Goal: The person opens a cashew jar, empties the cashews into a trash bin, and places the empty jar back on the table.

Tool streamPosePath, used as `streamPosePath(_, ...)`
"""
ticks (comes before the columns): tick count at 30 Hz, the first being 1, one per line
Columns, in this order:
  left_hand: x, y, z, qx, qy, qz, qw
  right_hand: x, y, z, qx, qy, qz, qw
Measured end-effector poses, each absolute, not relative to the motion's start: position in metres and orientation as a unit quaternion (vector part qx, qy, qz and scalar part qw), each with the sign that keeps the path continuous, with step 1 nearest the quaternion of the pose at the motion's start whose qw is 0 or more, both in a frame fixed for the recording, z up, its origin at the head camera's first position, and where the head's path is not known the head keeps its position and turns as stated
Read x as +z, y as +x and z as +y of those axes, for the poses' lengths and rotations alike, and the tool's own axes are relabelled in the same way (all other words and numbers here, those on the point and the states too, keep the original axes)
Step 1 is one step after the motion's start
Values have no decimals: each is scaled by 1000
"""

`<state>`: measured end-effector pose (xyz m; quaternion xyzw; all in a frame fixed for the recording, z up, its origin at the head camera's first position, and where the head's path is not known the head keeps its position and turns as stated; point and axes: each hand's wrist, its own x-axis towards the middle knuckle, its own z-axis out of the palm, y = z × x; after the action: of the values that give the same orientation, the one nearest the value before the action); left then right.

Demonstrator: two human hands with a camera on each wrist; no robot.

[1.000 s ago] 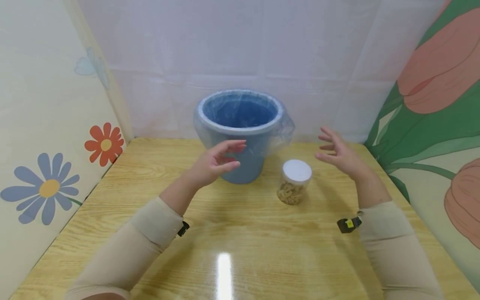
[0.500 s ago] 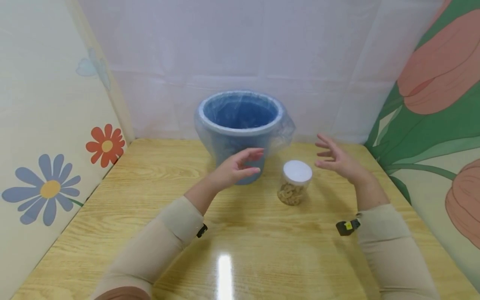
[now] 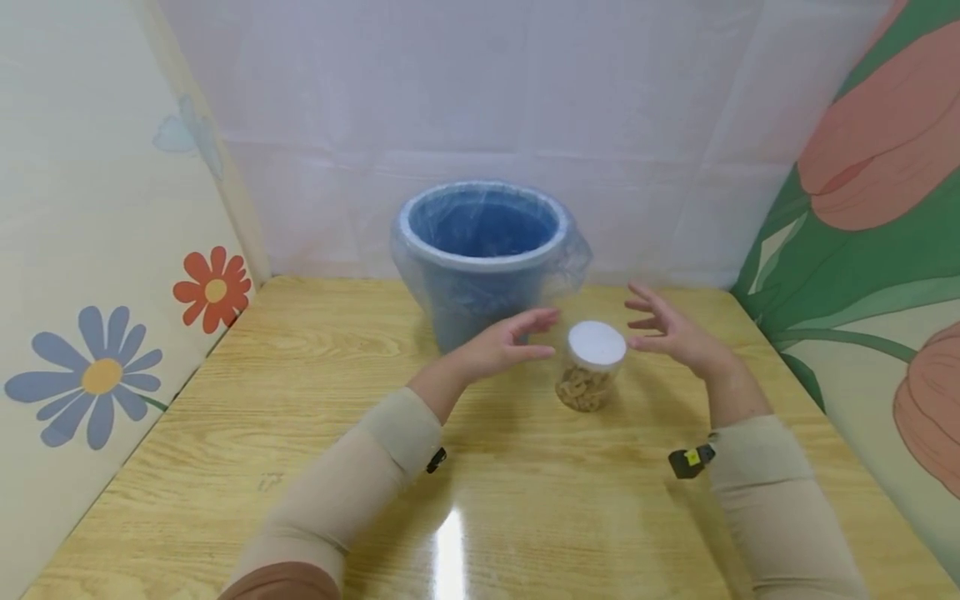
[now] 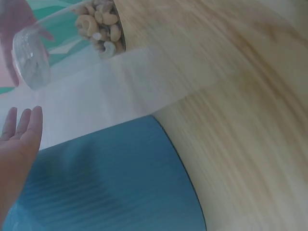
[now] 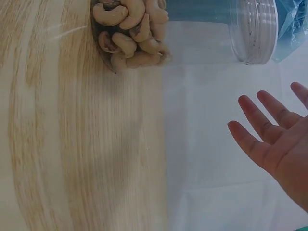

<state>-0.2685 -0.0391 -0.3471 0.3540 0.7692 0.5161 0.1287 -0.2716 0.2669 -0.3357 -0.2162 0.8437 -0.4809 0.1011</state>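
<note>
A clear jar of cashews (image 3: 588, 371) with a white lid stands upright on the table, about half full. Left of it, my left hand (image 3: 498, 343) hovers with fingers extended, a small gap from the jar. On the other side my right hand (image 3: 678, 333) is raised with its fingers spread, the thumb tip close to the lid. In the right wrist view the cashews (image 5: 130, 33) show through the jar wall, and the right hand (image 5: 284, 139) is apart from the jar. Neither hand holds anything. The left wrist view also shows the jar (image 4: 67, 48) beyond the left hand (image 4: 19, 149).
A blue bin (image 3: 480, 292) lined with a clear plastic bag (image 3: 573, 258) stands behind the left hand, near the white back wall (image 3: 480, 83). The wood-grain table (image 3: 540, 500) runs between two side panels painted with flowers.
My left hand has moved right, from in front of the bin towards the jar. The right hand has come slightly lower and closer to the lid. Jar and bin stay put.
</note>
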Motion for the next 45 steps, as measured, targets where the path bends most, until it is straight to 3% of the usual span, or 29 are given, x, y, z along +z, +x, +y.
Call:
streamPosePath(32,-379,-284,0,480,285,813,165,-380,-276,264,-513,-203,817,166)
streamPosePath(45,-392,-291,16,492,263,810,179,-399,-284,256,-535,-256,784,183)
